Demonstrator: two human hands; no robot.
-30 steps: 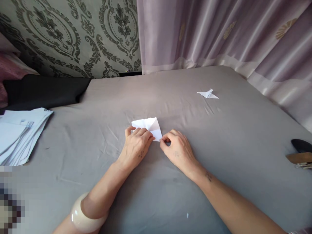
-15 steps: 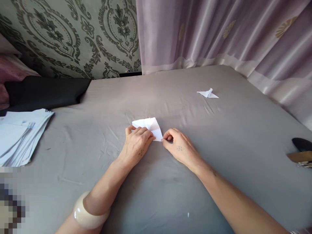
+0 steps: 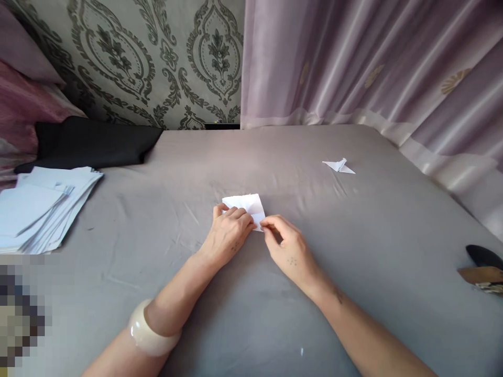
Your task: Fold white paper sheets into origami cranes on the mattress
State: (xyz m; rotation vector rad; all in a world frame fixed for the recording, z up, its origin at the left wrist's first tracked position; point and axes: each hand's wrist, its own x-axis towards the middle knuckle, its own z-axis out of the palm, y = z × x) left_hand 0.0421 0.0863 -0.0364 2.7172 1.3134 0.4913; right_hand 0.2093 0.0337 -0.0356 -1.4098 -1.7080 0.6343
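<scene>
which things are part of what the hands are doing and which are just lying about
In hand:
white paper, left hand over it, right hand at its right edge

Apparently just lying about:
folded paper figure, back right
paper stack, left
black cloth-like item, back left

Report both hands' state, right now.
Left hand: curled over the paper; gripping or just pressing, cannot tell.
Right hand: thumb and forefinger nearly closed at the paper's right corner; pinch unclear.

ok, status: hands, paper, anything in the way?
Left hand over part of a creased white paper sheet. Right hand at its near right corner. Nothing else over the sheet; folded white paper figure lies apart, farther back right.
</scene>
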